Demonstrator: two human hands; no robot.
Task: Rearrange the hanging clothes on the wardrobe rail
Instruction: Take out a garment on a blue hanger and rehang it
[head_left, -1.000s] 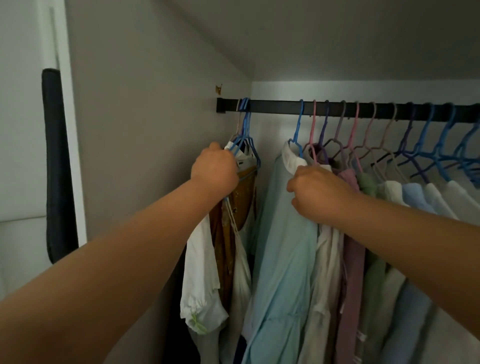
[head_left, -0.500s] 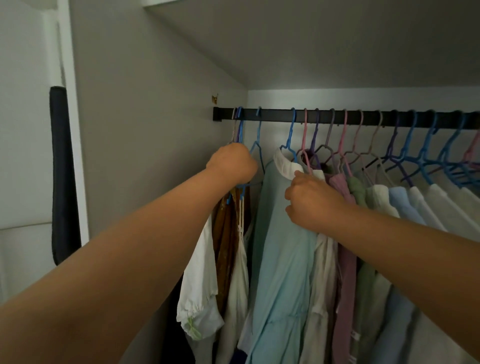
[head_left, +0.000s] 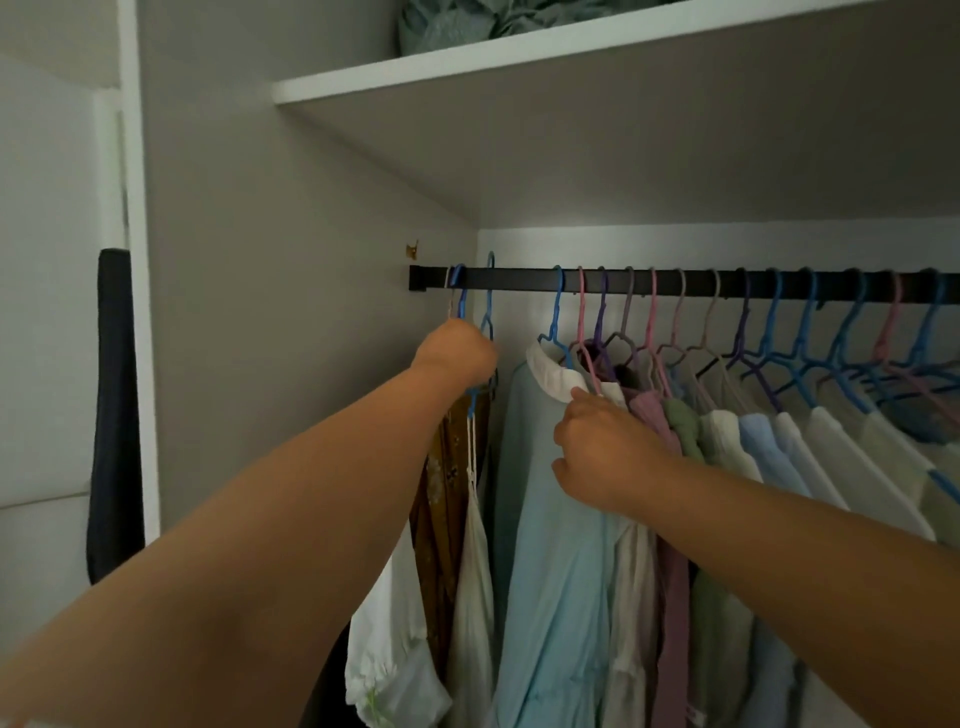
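Observation:
A black wardrobe rail (head_left: 519, 283) runs from the left wall to the right edge, carrying several blue, pink and purple hangers. My left hand (head_left: 457, 349) grips a blue hanger (head_left: 488, 301) near the rail's left end; its hook stands above the rail. Below it hang a brown patterned garment (head_left: 441, 499) and white garments (head_left: 470, 597). My right hand (head_left: 602, 452) pinches the white collar (head_left: 550, 370) of a light blue shirt (head_left: 550, 571). To its right hang cream, mauve, green, blue and white shirts.
A white shelf (head_left: 519, 57) with a grey-green bundle (head_left: 452, 23) sits above the rail. The wardrobe's grey side wall (head_left: 285, 286) is close on the left. A dark strip (head_left: 114, 415) hangs outside the white frame. A gap on the rail separates the left hangers from the rest.
The view tilted up, revealing the shelf. My left hand rose with the blue hanger, lifting its hook above the rail. My right hand stayed on the light blue shirt.

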